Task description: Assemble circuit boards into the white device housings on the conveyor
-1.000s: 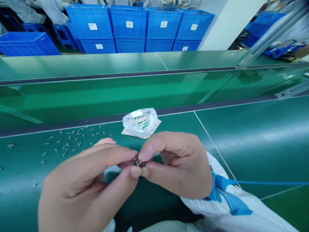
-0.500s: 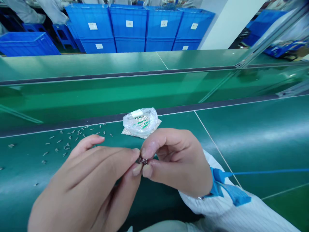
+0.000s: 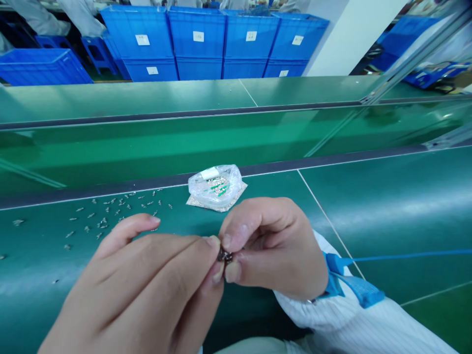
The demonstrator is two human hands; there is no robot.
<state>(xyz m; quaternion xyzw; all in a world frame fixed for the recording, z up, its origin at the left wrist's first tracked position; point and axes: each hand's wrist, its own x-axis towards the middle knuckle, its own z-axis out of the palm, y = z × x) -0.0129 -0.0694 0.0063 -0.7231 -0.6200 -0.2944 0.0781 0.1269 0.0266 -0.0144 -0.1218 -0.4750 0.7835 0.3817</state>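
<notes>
Both hands pinch one small metal part (image 3: 224,256) just below mid-frame, and they've slipped slightly rightward!
The left hand (image 3: 143,285) has rolled since a second ago, its back facing up, one finger lifted; its fingertips and those of the right hand (image 3: 282,250) grip that dark, shiny piece together. Glossy green worktop (image 3: 391,211) beneath, tiny metal pieces (image 3: 102,223) strewn at left, a crinkled clear plastic bag (image 3: 216,186) mid-frame. Stacked blue plastic crates (image 3: 199,46) up top; bottom right, a blue wrist strap (image 3: 336,285) over a striped white sleeve (image 3: 372,319).
</notes>
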